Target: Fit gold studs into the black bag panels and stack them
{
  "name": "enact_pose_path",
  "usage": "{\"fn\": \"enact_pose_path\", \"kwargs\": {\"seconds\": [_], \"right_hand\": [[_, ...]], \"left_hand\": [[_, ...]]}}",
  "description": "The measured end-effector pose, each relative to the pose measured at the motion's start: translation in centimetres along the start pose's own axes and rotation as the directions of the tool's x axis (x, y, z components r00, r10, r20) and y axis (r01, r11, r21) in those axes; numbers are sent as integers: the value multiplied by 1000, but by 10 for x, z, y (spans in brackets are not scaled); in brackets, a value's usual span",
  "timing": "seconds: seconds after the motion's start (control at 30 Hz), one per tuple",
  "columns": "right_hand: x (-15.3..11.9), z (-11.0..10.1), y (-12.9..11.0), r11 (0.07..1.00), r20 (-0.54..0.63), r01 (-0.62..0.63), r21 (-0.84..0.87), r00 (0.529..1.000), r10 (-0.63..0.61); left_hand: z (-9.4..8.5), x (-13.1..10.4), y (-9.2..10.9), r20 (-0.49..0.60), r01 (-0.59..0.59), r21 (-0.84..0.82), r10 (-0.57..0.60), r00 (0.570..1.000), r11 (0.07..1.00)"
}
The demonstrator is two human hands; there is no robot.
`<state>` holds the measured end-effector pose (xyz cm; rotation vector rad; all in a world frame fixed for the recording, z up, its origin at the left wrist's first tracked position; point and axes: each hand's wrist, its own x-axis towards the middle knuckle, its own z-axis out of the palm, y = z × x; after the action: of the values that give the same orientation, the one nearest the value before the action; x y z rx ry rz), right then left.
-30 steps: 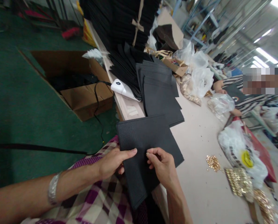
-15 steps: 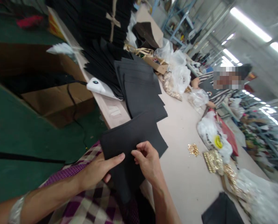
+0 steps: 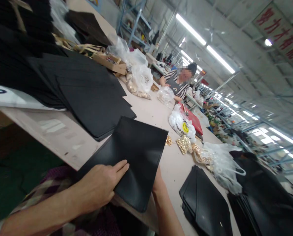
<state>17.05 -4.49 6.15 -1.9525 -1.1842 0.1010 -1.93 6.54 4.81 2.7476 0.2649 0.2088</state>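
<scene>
A smooth black panel (image 3: 138, 147) lies tilted over the table's near edge, its glossy face up. My left hand (image 3: 107, 180) rests on its lower left part, two fingers stretched flat on the surface. My right hand (image 3: 158, 180) is at the panel's right edge, its fingers hidden beneath it. Behind the panel, a fanned stack of matte black sheets (image 3: 92, 95) lies on the table. To the right of my right hand sits a pile of glossy black pieces (image 3: 205, 203).
Small gold parts (image 3: 169, 141) and packed gold pieces (image 3: 184, 145) lie beyond the panel. Plastic bags (image 3: 182, 123) line the table's far side. A white device (image 3: 18, 98) sits at the left edge. Across the table is a person (image 3: 177, 82) in striped sleeves.
The view has swung right. The black piece now shows a glossy face instead of a matte one. My right hand has gone from above it to its right edge, partly underneath.
</scene>
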Motion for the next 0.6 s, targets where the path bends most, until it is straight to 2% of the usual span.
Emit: {"fn": "enact_pose_path", "kwargs": {"seconds": [0.03,0.1,0.17,0.23,0.33,0.5,0.6], "right_hand": [[-1,-8,14,991,48,29,-133,999,-23],[2,-25,42,901,111,58,-429,994,-12],[12,-42,68,796,68,-1,-606,996,54],[25,-55,88,755,28,-57,-653,995,100],[46,-62,104,701,61,-61,-710,987,148],[72,-54,107,617,118,-84,-783,953,279],[83,-48,107,577,110,-119,-808,932,345]], "left_hand": [[9,2,3,35,10,27,-11,999,1000],[19,3,6,67,25,57,-29,997,998],[23,1,5,75,24,42,-27,997,999],[24,-2,2,68,17,7,-18,998,1000],[26,-7,-2,27,11,-27,-10,1000,1000],[26,-14,0,10,-18,7,17,1000,1000],[24,-15,2,9,-43,20,43,999,999]]}}
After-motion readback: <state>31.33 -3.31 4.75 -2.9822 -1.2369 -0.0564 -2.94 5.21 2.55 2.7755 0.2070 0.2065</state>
